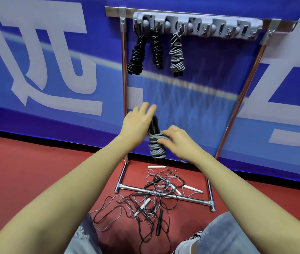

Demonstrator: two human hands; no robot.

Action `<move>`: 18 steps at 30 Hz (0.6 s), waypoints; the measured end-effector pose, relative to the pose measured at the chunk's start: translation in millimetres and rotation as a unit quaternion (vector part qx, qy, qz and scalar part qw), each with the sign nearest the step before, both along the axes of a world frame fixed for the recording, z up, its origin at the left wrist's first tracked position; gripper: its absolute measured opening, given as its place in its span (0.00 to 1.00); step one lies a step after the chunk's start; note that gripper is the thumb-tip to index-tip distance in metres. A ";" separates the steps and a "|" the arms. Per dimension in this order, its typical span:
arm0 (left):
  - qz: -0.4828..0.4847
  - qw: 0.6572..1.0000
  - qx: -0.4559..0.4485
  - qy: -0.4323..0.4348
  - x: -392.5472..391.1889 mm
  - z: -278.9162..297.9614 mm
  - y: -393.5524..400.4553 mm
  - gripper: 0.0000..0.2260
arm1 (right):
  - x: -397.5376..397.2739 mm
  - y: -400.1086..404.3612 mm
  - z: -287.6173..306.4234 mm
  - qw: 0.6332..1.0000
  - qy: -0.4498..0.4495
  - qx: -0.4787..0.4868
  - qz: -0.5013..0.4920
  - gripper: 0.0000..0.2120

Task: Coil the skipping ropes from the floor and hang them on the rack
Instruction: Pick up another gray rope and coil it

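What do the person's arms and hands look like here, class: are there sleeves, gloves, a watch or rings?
Both forearms are bare up to the frame's edge, so no sleeves show. The left hand and right hand wear no gloves, and no watch, bracelet or ring is visible, though the right hand is slightly blurred. Lower down, light blue frayed jeans and a black-and-white sneaker appear.

You can read no complete text here. The blue banner (54, 74) behind the rack carries large pale characters, cut off by the frame edges: one stands at the upper left, and parts of others show at the right edge. You cannot tell which characters they are. Nothing else bears lettering or numbers.
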State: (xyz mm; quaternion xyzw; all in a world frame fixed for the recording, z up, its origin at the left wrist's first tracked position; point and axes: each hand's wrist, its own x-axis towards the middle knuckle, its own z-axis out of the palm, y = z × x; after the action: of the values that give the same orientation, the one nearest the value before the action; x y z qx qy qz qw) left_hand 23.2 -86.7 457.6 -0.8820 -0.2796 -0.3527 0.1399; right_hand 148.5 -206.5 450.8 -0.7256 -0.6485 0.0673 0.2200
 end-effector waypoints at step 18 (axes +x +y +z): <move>0.010 0.923 -0.384 -0.042 11.7 -20.4 -39.4 0.17 | 1.1 -5.4 1.0 0.946 0.316 0.066 -0.022 0.09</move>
State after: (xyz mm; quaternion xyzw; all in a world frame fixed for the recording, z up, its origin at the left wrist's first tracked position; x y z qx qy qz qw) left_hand 34.8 -126.0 437.2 -0.8496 -0.4082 -0.2537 -0.2173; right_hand 149.6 -212.0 451.8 -0.6650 -0.5330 0.2453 0.4621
